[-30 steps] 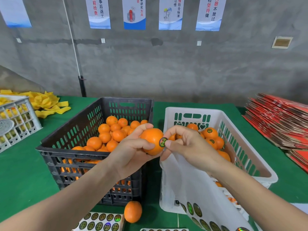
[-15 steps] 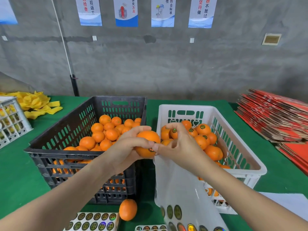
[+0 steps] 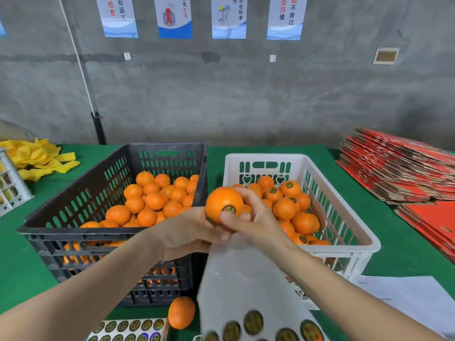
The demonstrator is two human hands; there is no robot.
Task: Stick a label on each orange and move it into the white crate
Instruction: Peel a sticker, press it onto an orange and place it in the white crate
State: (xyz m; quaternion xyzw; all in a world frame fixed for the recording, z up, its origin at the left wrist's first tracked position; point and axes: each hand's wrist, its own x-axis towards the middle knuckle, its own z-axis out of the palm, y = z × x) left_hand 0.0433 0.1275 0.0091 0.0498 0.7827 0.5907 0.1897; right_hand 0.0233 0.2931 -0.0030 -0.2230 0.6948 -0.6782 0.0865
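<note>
I hold one orange (image 3: 222, 201) between both hands, above the gap between the two crates. A round dark label (image 3: 229, 209) sits on its near side. My left hand (image 3: 187, 230) cups the orange from below and the left. The fingers of my right hand (image 3: 258, 217) curl round its right side, and a thumb presses just under the label. A white label sheet (image 3: 246, 279) with several labels hangs below my hands. The white crate (image 3: 264, 157) holds several labelled oranges (image 3: 290, 189). The black crate (image 3: 73, 210) holds several bare oranges (image 3: 155, 200).
A loose orange (image 3: 181, 313) lies on the green table in front of the black crate, beside another label sheet (image 3: 128, 329). Red cardboard stacks (image 3: 398, 168) fill the right side. Yellow wrappers (image 3: 37, 156) and a small white crate (image 3: 9, 185) sit at the left. White paper (image 3: 406, 299) lies near right.
The orange has turned, so the label now faces me, and a thumb has come down beside it. Both hands shifted slightly right, toward the white crate.
</note>
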